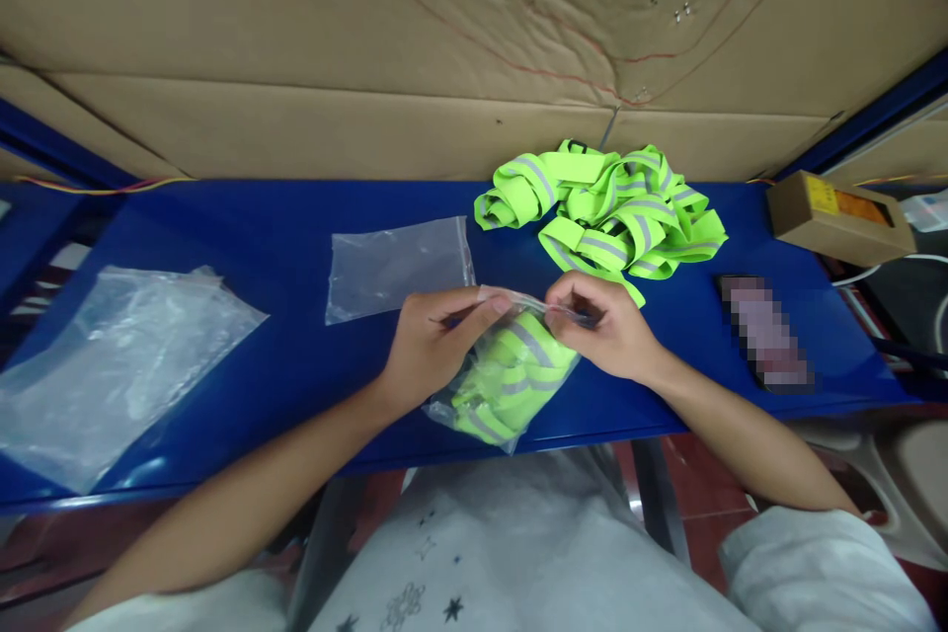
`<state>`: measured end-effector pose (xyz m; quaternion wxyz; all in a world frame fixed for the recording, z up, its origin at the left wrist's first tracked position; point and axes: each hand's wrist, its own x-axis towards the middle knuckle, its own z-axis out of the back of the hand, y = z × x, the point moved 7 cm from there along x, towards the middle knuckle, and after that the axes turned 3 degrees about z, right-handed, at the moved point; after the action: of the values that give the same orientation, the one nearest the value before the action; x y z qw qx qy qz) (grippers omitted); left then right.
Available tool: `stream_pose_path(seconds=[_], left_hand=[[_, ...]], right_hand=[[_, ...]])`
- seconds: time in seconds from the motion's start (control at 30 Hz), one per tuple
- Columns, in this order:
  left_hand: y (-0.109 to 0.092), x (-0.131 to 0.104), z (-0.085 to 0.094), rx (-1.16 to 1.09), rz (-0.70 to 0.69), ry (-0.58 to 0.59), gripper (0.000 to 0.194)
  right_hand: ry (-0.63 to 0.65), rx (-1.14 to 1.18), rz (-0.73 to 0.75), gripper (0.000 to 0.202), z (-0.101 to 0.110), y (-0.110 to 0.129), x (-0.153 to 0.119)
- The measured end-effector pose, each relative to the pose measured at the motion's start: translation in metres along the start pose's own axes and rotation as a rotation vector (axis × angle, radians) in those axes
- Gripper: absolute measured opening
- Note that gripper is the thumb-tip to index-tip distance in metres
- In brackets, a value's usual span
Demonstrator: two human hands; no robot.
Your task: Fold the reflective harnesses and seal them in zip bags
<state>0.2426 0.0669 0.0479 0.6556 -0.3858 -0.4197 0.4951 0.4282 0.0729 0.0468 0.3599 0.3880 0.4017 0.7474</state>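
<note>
A clear zip bag (pixel 511 375) hangs over the front edge area of the blue table, with a folded neon-yellow reflective strap (pixel 522 367) inside it. Thumb and fingers of my left hand (pixel 436 341) pinch the left end of the bag's top edge. At the right end of that same edge, my right hand (pixel 603 326) is closed on the plastic. Whether the zip is sealed cannot be made out. Behind my hands lies a pile of loose neon-yellow reflective straps (pixel 629 207) with grey stripes and black buckles.
One flat zip bag (pixel 392 267) lies left of centre on the blue table (pixel 259 237). A stack of clear bags (pixel 125 365) covers the left end. On the right are a phone (pixel 766 331) and a cardboard box (pixel 836 217). A cardboard-covered wall (pixel 333 128) rises behind.
</note>
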Motion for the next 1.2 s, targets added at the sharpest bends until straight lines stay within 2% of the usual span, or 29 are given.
stream_pose_path(seconds=[0.23,0.4,0.53,0.8,0.9,1.03,1.2], left_hand=[[0.003,0.000,-0.005,0.005,-0.027,0.033,0.023],[0.005,-0.002,-0.013,0.010,-0.019,0.110,0.024],[0.006,-0.002,-0.014,-0.014,-0.009,0.114,0.024],[0.018,0.001,-0.020,-0.174,0.126,0.204,0.025],[0.021,0.000,-0.025,-0.179,0.127,0.229,0.024],[0.023,-0.002,-0.029,-0.159,0.105,0.207,0.022],[0.023,0.000,-0.026,-0.172,0.089,0.174,0.024]], right_hand=[[0.029,-0.017,-0.024,0.005,-0.002,0.000,0.000],[0.035,-0.024,-0.023,0.007,-0.004,-0.003,0.000],[0.047,-0.022,-0.021,0.006,-0.006,-0.005,-0.001],[0.072,-0.024,-0.014,0.006,-0.009,-0.006,0.000],[0.089,-0.026,-0.015,0.006,-0.012,-0.008,-0.001],[0.091,-0.047,-0.012,0.008,-0.016,-0.011,-0.002],[0.111,-0.062,-0.027,0.012,-0.018,-0.016,-0.003]])
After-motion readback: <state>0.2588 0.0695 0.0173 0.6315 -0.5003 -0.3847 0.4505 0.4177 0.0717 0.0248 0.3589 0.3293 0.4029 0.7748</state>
